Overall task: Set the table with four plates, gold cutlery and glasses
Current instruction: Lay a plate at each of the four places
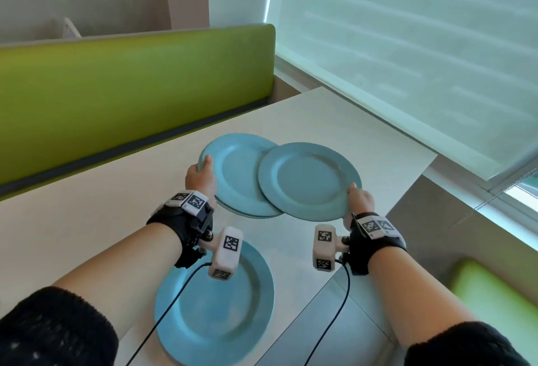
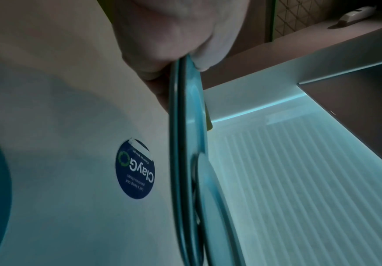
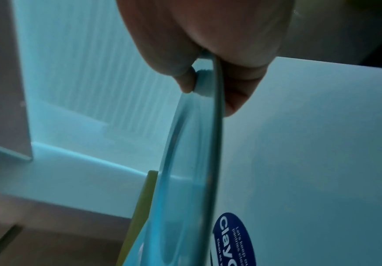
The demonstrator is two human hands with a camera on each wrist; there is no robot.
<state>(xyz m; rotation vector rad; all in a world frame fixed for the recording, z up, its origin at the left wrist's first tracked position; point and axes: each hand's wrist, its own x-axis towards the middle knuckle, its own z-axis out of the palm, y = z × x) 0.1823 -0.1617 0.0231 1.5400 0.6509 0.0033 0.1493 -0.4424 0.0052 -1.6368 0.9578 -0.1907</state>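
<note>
My left hand (image 1: 201, 176) grips the left rim of a stack of two blue plates (image 1: 235, 173), thumb on top, held just above the table. In the left wrist view the fingers (image 2: 176, 39) pinch two stacked rims (image 2: 181, 126). My right hand (image 1: 359, 198) pinches the right rim of a single blue plate (image 1: 308, 182), which overlaps the stack's right side. Seen edge-on in the right wrist view, that plate (image 3: 185, 180) sits between thumb and fingers (image 3: 208, 45). Another blue plate (image 1: 215, 307) lies flat on the table near me, under my left wrist.
The white table (image 1: 87, 220) carries a round blue sticker (image 2: 135, 169) under the held plates. A green bench back (image 1: 116, 89) runs along the far left side. A window with a blind (image 1: 407, 60) is at the right, and a green seat (image 1: 495, 301) at the near right.
</note>
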